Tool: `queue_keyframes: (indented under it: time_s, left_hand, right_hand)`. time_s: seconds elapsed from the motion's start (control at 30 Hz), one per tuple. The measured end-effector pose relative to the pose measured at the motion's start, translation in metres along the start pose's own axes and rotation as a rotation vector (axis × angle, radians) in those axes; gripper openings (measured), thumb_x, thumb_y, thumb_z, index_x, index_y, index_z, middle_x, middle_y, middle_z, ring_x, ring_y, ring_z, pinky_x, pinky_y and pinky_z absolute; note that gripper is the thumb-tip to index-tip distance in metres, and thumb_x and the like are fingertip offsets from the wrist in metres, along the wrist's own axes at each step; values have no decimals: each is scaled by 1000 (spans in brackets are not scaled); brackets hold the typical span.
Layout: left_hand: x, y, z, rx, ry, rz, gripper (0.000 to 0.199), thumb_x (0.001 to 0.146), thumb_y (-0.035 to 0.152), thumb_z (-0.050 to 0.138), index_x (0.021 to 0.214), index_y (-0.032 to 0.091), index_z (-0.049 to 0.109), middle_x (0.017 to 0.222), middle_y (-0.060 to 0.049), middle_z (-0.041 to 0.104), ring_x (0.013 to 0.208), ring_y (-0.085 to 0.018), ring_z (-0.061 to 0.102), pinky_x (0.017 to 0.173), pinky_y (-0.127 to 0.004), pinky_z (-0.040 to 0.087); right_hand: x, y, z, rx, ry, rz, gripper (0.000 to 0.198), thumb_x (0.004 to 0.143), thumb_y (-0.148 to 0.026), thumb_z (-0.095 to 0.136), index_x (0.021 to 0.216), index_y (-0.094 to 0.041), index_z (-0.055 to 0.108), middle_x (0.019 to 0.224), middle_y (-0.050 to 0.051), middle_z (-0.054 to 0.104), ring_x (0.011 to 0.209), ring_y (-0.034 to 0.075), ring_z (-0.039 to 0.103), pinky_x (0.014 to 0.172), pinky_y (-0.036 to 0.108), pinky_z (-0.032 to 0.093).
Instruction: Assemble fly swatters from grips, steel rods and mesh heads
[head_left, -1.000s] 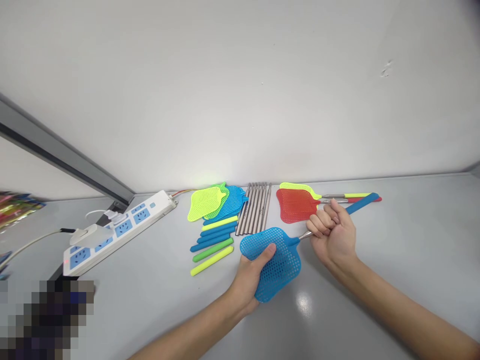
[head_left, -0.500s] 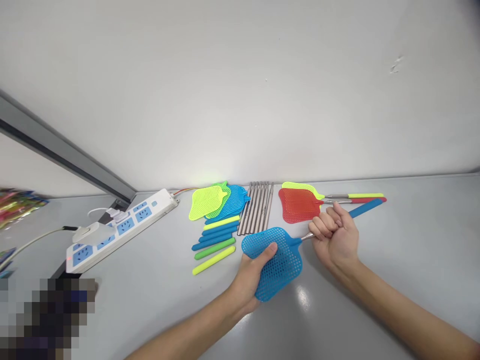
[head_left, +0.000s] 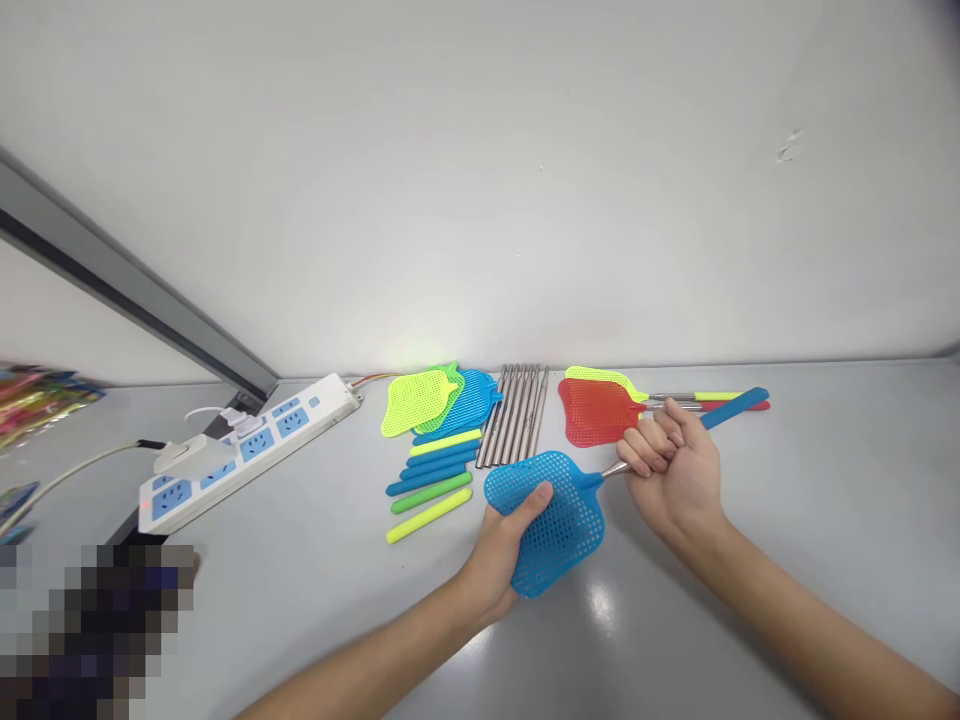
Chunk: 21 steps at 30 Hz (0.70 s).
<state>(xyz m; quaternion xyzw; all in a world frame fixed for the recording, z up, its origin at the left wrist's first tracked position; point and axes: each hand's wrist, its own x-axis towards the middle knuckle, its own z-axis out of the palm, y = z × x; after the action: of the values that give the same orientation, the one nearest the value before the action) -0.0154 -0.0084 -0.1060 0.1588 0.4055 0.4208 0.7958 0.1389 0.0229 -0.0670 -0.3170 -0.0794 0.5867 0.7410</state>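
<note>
A blue fly swatter (head_left: 559, 530) is held above the table by both hands. My left hand (head_left: 495, 560) grips its perforated head, thumb on top and the other fingers hidden underneath. My right hand (head_left: 675, 460) is wrapped round the metal rod, and the blue handle sticks out beyond it to the upper right. Behind lie a red fly swatter (head_left: 596, 412) and a yellow fly swatter (head_left: 626, 378), each with rod and handle. To the left are several metal rods (head_left: 514, 415), several coloured handle sleeves (head_left: 429, 515) and loose swatter heads (head_left: 418, 402) in yellow, green and blue.
A white power strip (head_left: 255, 450) with plugs and cables lies at the left on the grey table (head_left: 300, 600). A pale wall (head_left: 525, 200) rises along the back edge. Colourful packets (head_left: 45, 405) lie at the far left.
The view has shifted slightly. My right hand has turned a little on the rod, and the blue handle's end points slightly higher. My left hand keeps its hold on the swatter head.
</note>
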Motion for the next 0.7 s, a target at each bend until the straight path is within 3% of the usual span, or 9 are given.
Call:
queue_keyframes:
  time_s: [0.5,0.7]
  left_hand:
    - [0,1,4,8,-16,19,33,68,28,65,98,16,58,93,-9,66,81,-22,63,78,-37,48]
    - [0,0,5,3,-66,52,29,71,28,61,98,18,57,95,-7,65,87,-21,61,82,-35,46]
  right_hand:
    - [6,-4,-1,-4,10,52,36,71,-18,51,51,-19,22,39,-10,17,31,5,16,31,18,22]
    - [11,-10,-1,1,-9,93,34,73,-19,48,51,-19,23,38,-9,17,31,5,16,31,19,21]
